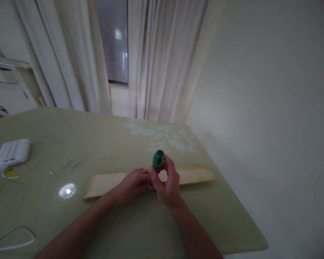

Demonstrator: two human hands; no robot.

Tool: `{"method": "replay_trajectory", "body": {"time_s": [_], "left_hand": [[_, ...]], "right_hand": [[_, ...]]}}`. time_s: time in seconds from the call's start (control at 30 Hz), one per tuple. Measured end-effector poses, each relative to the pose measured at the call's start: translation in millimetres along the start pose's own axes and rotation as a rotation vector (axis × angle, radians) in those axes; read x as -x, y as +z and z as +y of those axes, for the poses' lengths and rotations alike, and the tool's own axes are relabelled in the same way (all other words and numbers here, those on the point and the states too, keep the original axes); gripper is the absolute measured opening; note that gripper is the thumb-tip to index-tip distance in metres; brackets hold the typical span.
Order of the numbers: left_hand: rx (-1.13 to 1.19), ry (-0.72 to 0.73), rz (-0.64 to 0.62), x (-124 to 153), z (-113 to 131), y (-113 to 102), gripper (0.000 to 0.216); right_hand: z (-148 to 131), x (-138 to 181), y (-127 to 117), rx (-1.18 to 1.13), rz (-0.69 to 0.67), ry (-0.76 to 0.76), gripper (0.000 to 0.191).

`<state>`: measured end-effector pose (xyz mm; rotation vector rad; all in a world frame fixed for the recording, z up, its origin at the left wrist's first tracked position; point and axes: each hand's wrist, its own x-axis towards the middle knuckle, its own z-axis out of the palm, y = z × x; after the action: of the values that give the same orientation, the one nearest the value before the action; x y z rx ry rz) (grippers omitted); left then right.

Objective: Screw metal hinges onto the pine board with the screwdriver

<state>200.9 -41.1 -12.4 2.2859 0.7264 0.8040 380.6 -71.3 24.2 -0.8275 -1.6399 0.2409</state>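
My right hand (168, 183) is closed round a green and black screwdriver (158, 160), its handle end pointing up toward me. The screwdriver's lower end is hidden behind the fingers. Close against it, my left hand (136, 182) has its fingers pinched together near the middle of a pale wooden board (108, 182). What those fingers hold, if anything, is too small and covered to make out. Flat on the table, the board runs left to right beneath both hands.
Several loose screws (72, 165) lie on the green table (118, 230) left of the board. Farther left are a white box-shaped device (13, 153) with a cable and a white cable loop (16, 239). A wall (272, 108) borders the table's right edge; curtains (167, 61) hang behind.
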Motion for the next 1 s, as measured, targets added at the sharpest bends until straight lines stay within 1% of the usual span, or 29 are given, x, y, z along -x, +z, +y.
{"method": "replay_trajectory", "body": {"time_s": [0.2,0.4,0.53,0.67,0.77,0.87,1.0], "left_hand": [[0.007,0.015,0.018,-1,-2,1,0.020],[0.044,0.006,0.001,-2,6,-3,0.020],[0.057,-0.020,-0.027,-1,10,-5,0.022],[0.074,-0.030,-0.052,0,7,-7,0.027],[0.098,-0.034,-0.063,0,3,-7,0.030],[0.123,-0.030,-0.053,-1,-1,-5,0.031],[0.158,0.009,0.002,-2,-4,-1,0.028]], "right_hand": [[1,1,1,0.031,0.028,-0.020,0.051],[0,0,1,0.039,0.084,-0.029,0.051],[0,-1,0,0.041,0.048,-0.032,0.059],[2,1,-1,-0.007,-0.008,-0.009,0.063],[3,3,-1,-0.043,0.002,0.011,0.063],[3,3,0,-0.045,0.016,0.027,0.064],[1,0,1,-0.036,0.021,0.006,0.066]]}}
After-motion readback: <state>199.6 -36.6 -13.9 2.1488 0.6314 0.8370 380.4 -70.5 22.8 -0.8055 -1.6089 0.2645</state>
